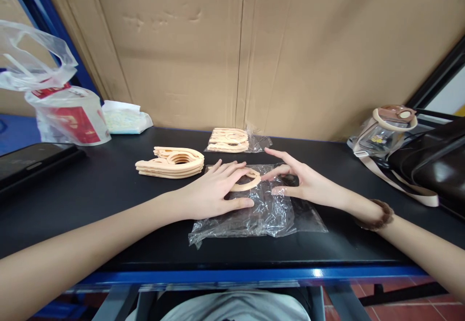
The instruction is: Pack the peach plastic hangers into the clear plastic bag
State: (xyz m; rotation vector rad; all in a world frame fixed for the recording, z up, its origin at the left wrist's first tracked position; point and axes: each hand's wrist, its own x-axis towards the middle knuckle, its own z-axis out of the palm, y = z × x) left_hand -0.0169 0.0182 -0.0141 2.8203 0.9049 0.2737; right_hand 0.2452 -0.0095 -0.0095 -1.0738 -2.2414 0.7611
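My left hand (220,189) lies flat, fingers spread, over a beige plastic piece (249,181) on clear plastic bags (247,219). Part of that piece is hidden under the hand. My right hand (305,180) is at the right side of the bags, its fingers apart and nothing in its grasp. Left of my left hand sits a stack of similar beige pieces (174,162). Behind the hands, near the cardboard, several beige pieces (228,139) lie in a clear bag.
On the black table (109,200) stand a bagged paper cup (72,115), a tissue pack (125,117) and a dark phone-like device (39,159) at left. A strapped bottle (385,129) and dark bag (432,161) are at right. Cardboard (174,45) rises behind.
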